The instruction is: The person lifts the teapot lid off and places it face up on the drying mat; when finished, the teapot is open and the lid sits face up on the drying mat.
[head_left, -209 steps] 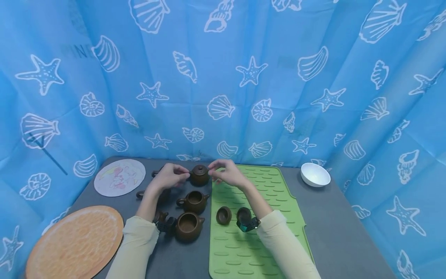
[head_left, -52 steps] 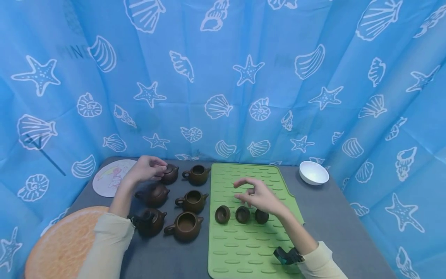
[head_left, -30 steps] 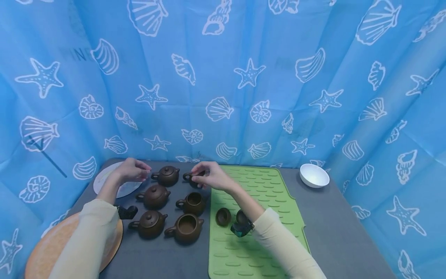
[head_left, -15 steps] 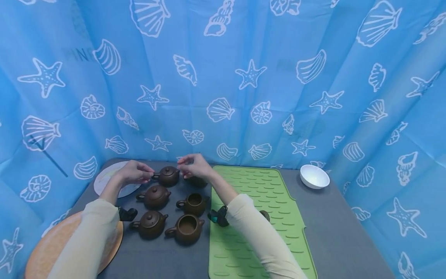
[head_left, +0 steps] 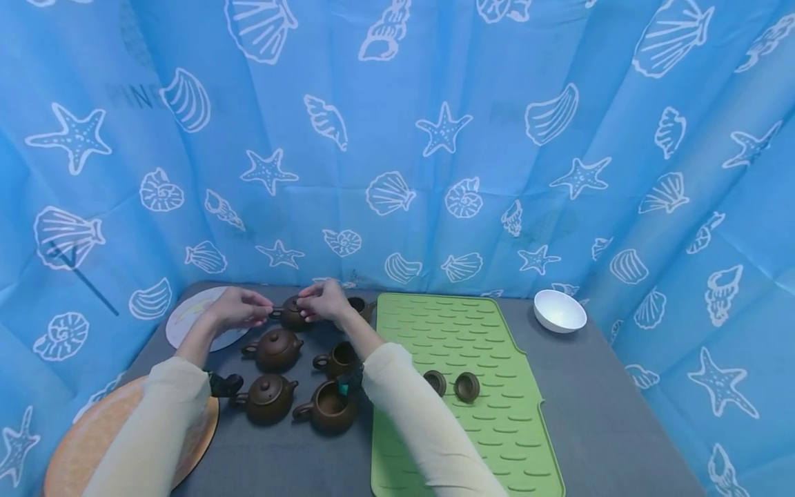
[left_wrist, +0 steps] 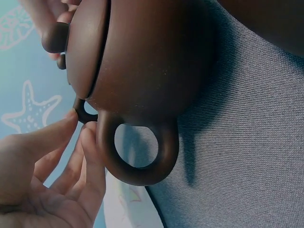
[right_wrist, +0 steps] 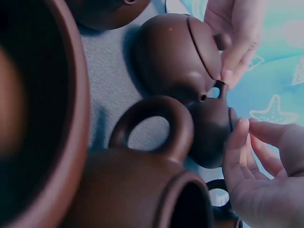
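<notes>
At the far left of the teapot rows is a small brown lidded teapot (head_left: 292, 316). My left hand (head_left: 239, 308) pinches its handle between thumb and fingertips; the left wrist view shows this behind a nearer lidded teapot (left_wrist: 152, 61). My right hand (head_left: 326, 302) has thumb and forefinger at the lid's knob, which they hide in the right wrist view, where the pot body (right_wrist: 209, 135) shows below them. Just right of it stands a teapot without a lid (head_left: 363, 307). On the green mat (head_left: 447, 324) lie upturned lids (head_left: 466, 387); my right forearm covers part of that area.
Two more lidded teapots (head_left: 273, 350) stand in the left column, and two lidless ones (head_left: 329, 407) in the right. A pale round mat (head_left: 192, 314) and an orange round board (head_left: 136, 428) lie left. A white bowl (head_left: 560, 310) sits far right, before a blue curtain (head_left: 397, 138).
The far right teapot has lost its lid, and a third lid lies on the mat. My left hand has moved to the far left teapot's handle; my right hand has come leftward to its lid.
</notes>
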`<state>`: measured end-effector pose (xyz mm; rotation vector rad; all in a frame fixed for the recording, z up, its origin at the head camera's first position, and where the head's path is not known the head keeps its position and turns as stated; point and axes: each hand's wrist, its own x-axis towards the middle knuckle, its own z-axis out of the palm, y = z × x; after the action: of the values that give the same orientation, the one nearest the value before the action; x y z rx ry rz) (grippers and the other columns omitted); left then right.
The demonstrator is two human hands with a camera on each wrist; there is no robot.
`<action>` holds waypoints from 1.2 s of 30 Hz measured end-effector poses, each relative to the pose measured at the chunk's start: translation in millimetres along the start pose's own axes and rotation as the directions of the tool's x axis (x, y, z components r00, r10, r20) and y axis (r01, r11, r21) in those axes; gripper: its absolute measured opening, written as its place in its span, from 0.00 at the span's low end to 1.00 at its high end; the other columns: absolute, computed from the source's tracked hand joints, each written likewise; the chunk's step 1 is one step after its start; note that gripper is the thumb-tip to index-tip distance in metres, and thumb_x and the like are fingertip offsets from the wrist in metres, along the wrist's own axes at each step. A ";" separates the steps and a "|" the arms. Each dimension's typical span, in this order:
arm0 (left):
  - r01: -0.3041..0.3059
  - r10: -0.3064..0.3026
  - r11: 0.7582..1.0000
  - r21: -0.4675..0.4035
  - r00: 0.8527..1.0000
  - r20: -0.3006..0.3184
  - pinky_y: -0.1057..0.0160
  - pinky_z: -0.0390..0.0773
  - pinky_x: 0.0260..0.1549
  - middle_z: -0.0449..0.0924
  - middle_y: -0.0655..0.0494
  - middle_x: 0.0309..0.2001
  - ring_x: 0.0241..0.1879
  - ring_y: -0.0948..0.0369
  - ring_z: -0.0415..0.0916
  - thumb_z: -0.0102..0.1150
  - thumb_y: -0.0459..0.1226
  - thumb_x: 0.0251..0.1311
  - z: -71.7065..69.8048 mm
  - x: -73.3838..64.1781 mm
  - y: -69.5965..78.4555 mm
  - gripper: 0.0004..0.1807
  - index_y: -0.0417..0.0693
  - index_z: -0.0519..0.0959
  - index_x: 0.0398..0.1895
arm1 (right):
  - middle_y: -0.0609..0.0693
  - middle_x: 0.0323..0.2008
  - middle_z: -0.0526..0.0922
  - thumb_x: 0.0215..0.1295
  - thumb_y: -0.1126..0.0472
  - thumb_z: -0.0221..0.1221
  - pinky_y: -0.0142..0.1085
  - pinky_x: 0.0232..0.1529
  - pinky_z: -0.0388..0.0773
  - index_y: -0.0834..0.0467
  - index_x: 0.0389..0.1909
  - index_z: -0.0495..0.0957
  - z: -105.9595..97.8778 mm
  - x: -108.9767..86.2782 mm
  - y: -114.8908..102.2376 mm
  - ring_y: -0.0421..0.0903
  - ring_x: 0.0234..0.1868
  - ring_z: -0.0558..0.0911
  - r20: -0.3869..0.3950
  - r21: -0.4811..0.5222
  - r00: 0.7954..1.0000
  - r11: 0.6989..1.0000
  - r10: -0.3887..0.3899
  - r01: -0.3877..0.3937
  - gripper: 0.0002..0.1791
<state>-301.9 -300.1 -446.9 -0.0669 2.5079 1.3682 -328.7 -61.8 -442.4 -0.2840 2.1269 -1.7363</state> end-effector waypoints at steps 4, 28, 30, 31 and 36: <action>-0.002 0.002 1.000 -0.017 1.000 0.002 0.56 0.91 0.53 0.86 0.37 0.55 0.50 0.52 0.87 0.59 0.41 0.81 0.1 -1.3 -2.7 0.23 0.32 0.79 0.67 | 0.57 0.37 0.88 0.78 0.69 0.62 0.36 0.36 0.91 0.68 0.57 0.83 6.8 1.2 0.4 0.41 0.27 0.83 -0.031 0.008 0.999 1.000 0.017 -0.017 0.13; 0.021 -0.022 0.998 -0.059 1.000 -0.012 0.51 0.87 0.63 0.82 0.38 0.62 0.61 0.45 0.84 0.61 0.44 0.80 3.7 0.2 -8.4 0.25 0.36 0.78 0.70 | 0.50 0.29 0.81 0.80 0.64 0.61 0.41 0.36 0.91 0.61 0.51 0.83 14.3 0.0 -1.6 0.43 0.27 0.83 -0.127 -0.186 0.989 0.981 -0.079 0.054 0.07; 0.023 -0.024 0.998 -0.050 1.000 -0.018 0.51 0.87 0.64 0.82 0.37 0.64 0.62 0.45 0.84 0.61 0.45 0.80 4.1 0.3 -8.9 0.26 0.37 0.78 0.70 | 0.51 0.30 0.82 0.80 0.64 0.61 0.39 0.34 0.91 0.63 0.52 0.83 7.7 -1.7 -3.7 0.42 0.27 0.82 -0.099 -0.155 0.990 0.984 -0.101 0.085 0.08; 0.022 -0.023 0.999 -0.047 1.000 -0.019 0.52 0.87 0.64 0.81 0.37 0.65 0.62 0.45 0.84 0.61 0.45 0.80 4.2 0.0 -9.2 0.26 0.37 0.78 0.70 | 0.50 0.30 0.81 0.80 0.65 0.62 0.39 0.35 0.91 0.63 0.52 0.83 4.5 -2.4 -4.3 0.41 0.27 0.82 -0.086 -0.139 0.990 0.985 -0.110 0.098 0.08; 0.018 -0.019 0.999 -0.045 0.999 -0.026 0.50 0.86 0.65 0.81 0.37 0.65 0.61 0.45 0.84 0.61 0.44 0.80 3.8 -2.7 -9.1 0.25 0.37 0.79 0.69 | 0.51 0.31 0.82 0.78 0.65 0.63 0.48 0.41 0.93 0.65 0.53 0.83 -12.7 -10.2 -6.5 0.42 0.27 0.82 -0.029 -0.105 0.988 0.984 -0.149 0.146 0.09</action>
<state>-296.9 -302.2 -455.7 -0.1185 2.4918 1.4256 -325.2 -47.9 -432.3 -0.4522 2.2769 -1.7265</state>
